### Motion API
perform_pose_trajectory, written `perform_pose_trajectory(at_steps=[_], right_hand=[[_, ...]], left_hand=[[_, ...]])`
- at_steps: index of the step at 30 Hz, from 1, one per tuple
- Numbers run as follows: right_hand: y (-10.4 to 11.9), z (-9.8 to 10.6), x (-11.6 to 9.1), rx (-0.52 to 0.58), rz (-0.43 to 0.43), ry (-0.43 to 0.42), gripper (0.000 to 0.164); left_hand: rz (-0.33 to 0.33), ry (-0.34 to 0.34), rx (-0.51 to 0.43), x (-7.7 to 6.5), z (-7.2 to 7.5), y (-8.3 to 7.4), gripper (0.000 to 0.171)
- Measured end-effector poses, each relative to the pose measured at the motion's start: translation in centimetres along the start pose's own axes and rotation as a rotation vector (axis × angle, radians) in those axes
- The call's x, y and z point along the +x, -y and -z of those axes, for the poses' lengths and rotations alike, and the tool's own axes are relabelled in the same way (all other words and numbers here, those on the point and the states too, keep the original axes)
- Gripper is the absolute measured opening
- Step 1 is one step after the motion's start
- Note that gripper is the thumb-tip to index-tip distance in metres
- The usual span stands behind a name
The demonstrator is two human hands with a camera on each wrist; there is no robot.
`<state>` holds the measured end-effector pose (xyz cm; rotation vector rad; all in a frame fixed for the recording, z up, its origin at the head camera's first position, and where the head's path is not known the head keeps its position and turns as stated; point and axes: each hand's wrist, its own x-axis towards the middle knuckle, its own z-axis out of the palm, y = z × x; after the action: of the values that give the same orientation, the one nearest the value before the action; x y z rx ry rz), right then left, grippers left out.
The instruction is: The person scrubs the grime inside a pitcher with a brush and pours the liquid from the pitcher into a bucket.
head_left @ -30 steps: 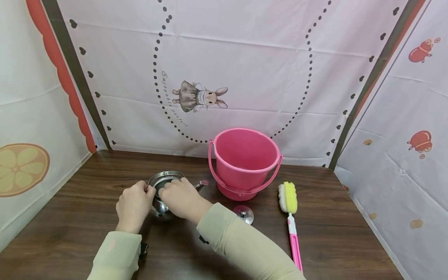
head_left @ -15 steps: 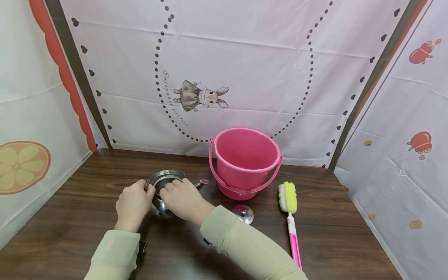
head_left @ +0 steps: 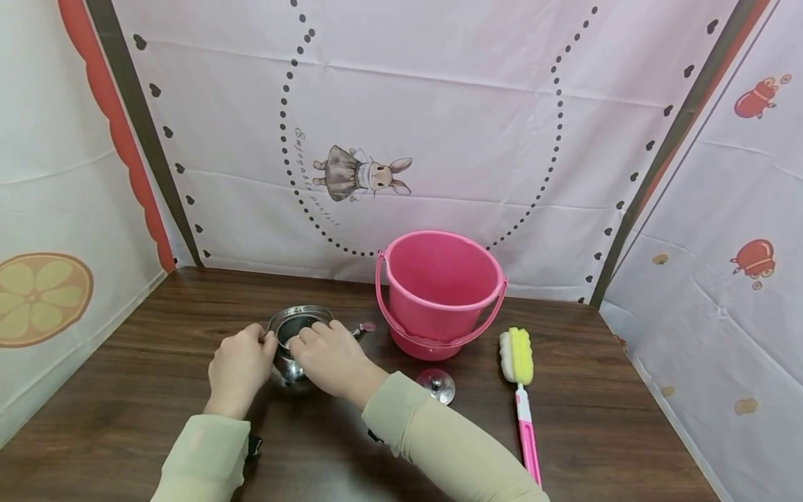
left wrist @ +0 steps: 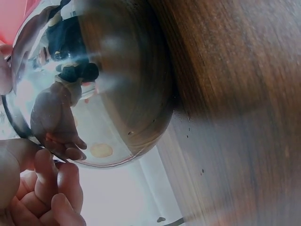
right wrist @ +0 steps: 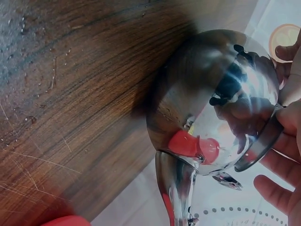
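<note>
A shiny steel teapot point(head_left: 288, 371) stands upright on the wooden table, its mouth uncovered and its spout point(right wrist: 178, 183) towards the right, with a pink tip. At the left of its rim, my left hand point(head_left: 240, 368) pinches the edge between thumb and curled fingers. My right hand point(head_left: 331, 360) reaches across from the right and grips the near right part of the rim, with some fingers over the mouth. Those fingers hide part of the opening. A round metal lid point(head_left: 436, 385) with a small knob lies right of the teapot.
A pink bucket point(head_left: 429, 321) with its handle lowered stands at the back, close to the spout. On the right lies a sponge brush point(head_left: 519, 357) with a pink and white handle. Printed cloth walls point(head_left: 439, 132) border the wooden table point(head_left: 602, 418) behind and at both sides.
My right hand has shifted slightly right along the rim, showing a little more of the teapot's mouth. My left hand keeps its hold, and the teapot stays in place.
</note>
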<state>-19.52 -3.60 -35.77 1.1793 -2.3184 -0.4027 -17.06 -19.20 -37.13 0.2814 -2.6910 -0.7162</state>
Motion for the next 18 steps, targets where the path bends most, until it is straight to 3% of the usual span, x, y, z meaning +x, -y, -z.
perform_pose_trajectory(at_steps=[18], right_hand=[[-0.68, -0.17, -0.75, 0.026, -0.041, -0.154, 0.018]], left_hand=[[-0.019, -0.079, 0.023, -0.02, -0.51, -0.14, 0.032]])
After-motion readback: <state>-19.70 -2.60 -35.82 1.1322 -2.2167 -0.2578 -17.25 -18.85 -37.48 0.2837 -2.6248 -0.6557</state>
